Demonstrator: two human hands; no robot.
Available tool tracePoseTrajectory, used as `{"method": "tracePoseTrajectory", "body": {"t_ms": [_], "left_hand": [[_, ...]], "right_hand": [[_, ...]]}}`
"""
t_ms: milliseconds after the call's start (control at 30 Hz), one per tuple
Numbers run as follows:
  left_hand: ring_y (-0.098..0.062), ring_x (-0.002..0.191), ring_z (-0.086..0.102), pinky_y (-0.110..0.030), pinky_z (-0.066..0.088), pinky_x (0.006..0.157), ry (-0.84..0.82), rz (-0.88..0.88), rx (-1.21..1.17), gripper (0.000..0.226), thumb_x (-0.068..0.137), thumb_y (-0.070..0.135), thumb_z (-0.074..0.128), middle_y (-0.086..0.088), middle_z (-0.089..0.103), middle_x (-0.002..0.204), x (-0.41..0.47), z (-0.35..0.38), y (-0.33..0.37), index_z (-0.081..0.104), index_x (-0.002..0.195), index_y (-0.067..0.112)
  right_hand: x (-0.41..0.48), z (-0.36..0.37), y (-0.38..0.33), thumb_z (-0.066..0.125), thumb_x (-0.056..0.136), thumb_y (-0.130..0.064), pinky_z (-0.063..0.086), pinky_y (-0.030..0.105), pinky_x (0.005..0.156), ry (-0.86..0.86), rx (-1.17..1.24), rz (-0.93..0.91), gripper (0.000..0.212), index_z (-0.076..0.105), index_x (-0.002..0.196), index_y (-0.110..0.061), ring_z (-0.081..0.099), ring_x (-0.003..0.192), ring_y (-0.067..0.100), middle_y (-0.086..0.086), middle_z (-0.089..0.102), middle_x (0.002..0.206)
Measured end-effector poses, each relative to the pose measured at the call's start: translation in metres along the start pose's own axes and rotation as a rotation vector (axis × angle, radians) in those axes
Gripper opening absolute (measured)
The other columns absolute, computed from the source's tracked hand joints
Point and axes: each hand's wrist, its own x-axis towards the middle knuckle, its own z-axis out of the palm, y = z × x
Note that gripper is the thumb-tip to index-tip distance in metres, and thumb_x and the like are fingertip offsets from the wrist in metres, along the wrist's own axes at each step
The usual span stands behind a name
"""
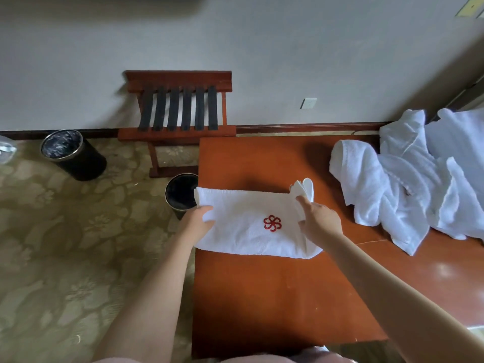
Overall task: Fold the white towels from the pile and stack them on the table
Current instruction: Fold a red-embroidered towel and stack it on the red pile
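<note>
A white towel (243, 226) with a red flower emblem lies partly folded across the left side of the reddish wooden table (275, 297). My left hand (195, 221) grips the towel's left end at the table's edge, thumb on top. My right hand (318, 221) grips the towel's right end, where bunched cloth sticks up behind the fingers. The pile of unfolded white towels (408, 184) sprawls over the table's right side, apart from both hands.
A black waste bin (180, 192) stands on the floor against the table's left edge, and a second bin (72, 154) stands further left. A wooden luggage rack (178, 121) stands by the wall behind. Patterned carpet covers the floor.
</note>
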Motion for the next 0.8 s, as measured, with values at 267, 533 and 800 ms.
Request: {"method": "tracePoseTrajectory", "body": {"t_ms": [267,533,800], "left_hand": [[-0.022,0.123,0.049,-0.032,0.044,0.087,0.236,0.026,0.201,0.040,0.095,0.031,0.052,0.001,0.050,0.138,-0.039,0.000,0.081,0.052,0.135,0.027],[-0.022,0.106,0.057,-0.028,0.044,0.073,0.513,0.005,0.295,0.034,0.096,0.031,0.049,0.001,0.061,0.119,-0.095,0.029,0.180,0.060,0.128,0.027],[-0.024,0.102,0.060,-0.029,0.049,0.074,0.719,0.180,0.255,0.033,0.096,0.031,0.053,-0.001,0.064,0.116,-0.103,0.053,0.299,0.062,0.126,0.023]], "right_hand": [[-0.011,-0.011,0.050,0.060,0.087,-0.022,0.031,0.024,0.044,0.098,0.216,-0.052,0.060,0.031,0.138,-0.033,0.052,0.074,0.020,0.002,0.059,0.097],[-0.009,-0.039,0.103,0.063,0.086,-0.020,0.032,0.024,0.052,0.204,0.443,-0.318,0.058,0.037,0.137,-0.028,0.048,0.072,0.017,0.003,0.062,0.092],[-0.013,-0.099,0.184,0.065,0.083,-0.016,0.038,0.028,0.052,0.401,0.467,-0.352,0.056,0.043,0.134,-0.024,0.049,0.065,0.021,0.004,0.058,0.078]]}}
